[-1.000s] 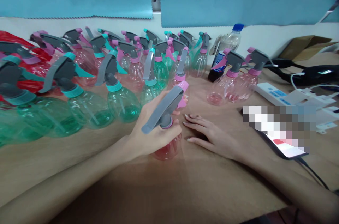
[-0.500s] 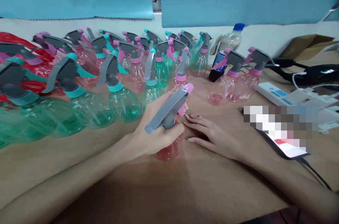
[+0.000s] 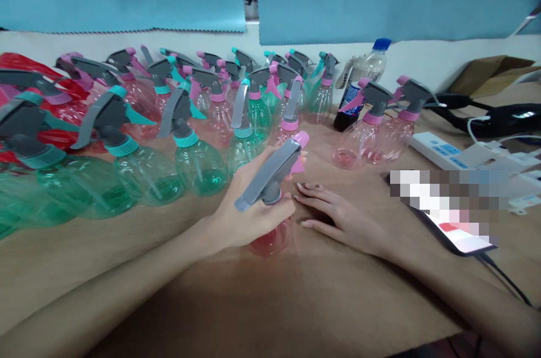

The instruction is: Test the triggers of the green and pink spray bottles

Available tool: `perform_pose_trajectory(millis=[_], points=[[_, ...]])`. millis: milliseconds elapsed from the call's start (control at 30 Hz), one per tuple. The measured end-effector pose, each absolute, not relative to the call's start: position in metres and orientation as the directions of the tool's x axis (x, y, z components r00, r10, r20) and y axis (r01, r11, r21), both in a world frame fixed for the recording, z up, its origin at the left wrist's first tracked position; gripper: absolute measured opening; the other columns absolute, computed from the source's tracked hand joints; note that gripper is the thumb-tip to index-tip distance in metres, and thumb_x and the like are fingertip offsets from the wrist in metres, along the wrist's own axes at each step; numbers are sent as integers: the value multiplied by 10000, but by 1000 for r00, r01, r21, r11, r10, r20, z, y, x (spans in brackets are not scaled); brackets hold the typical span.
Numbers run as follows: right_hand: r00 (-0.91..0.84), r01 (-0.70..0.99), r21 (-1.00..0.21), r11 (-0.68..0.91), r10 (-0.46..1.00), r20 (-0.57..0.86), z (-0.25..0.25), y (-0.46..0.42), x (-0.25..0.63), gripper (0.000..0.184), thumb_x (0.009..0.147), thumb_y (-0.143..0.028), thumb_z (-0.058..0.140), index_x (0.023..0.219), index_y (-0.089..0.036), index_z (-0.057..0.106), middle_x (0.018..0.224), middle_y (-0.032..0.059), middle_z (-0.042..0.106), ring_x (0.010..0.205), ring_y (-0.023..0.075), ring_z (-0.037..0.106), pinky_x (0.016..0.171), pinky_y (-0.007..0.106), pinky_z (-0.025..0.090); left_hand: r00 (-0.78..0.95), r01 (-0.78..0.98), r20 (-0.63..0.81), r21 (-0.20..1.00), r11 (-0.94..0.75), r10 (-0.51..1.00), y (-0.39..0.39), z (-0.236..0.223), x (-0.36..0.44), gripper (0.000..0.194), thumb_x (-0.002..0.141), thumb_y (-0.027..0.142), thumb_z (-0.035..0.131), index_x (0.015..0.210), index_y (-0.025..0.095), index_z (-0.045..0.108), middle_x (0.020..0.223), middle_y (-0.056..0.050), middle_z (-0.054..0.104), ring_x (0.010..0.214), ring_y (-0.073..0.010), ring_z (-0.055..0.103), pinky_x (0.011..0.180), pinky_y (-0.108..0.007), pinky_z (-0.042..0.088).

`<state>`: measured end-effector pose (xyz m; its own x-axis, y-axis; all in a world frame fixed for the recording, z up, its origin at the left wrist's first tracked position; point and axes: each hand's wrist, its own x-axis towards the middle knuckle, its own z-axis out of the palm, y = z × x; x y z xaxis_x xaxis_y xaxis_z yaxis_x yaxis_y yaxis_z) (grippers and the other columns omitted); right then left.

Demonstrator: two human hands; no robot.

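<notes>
My left hand (image 3: 249, 211) is wrapped round the neck of a pink spray bottle (image 3: 270, 242) with a grey head and pink nozzle. That bottle stands on the brown table (image 3: 262, 301), its nozzle pointing away to the right; part of its body and trigger is hidden by my fingers. Flat on the tabletop, just right of it, rests my right hand (image 3: 333, 211), fingers spread and holding nothing. Closest to my left hand is a green spray bottle (image 3: 202, 169) with a teal collar. Behind the held bottle stands another pink spray bottle (image 3: 285, 131).
Several green and pink spray bottles fill the left and back, beside red plastic (image 3: 54, 135). Two pink spray bottles (image 3: 349, 152) stand near a blue-capped drink bottle (image 3: 372, 67). A phone (image 3: 469, 239) with a blurred screen, a power strip (image 3: 439, 149) and a cardboard box (image 3: 486, 79) occupy the right.
The view has shifted very slightly. My left hand keeps its grip on the pink spray bottle, whose head tilted a little and came back. My right hand has stayed flat.
</notes>
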<state>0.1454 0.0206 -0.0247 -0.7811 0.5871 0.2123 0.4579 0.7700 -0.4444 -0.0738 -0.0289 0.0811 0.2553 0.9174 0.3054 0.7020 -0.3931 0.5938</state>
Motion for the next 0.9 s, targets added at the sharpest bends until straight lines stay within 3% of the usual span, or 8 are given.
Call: perform_pose_trajectory(millis=[567,900], points=[[-780,455,-438,775,585,223,-27,21,146,553,932,-460,488,1438,-264,384,1481,79,423,1374,259,362,1130,512,303,256,535,304,746,-396,918,-28,74,-74,462,715,151,515,1165,257,503,1024,0,679,773,-156,663,733,-252,548],[-787,463,-441,769,585,195,-25,21,146,557,937,-466,474,1446,-267,370,1485,78,417,1383,254,344,1137,512,287,243,595,328,693,-407,913,-29,75,-74,434,714,180,508,1141,257,524,949,5,685,734,-156,650,737,-261,542]])
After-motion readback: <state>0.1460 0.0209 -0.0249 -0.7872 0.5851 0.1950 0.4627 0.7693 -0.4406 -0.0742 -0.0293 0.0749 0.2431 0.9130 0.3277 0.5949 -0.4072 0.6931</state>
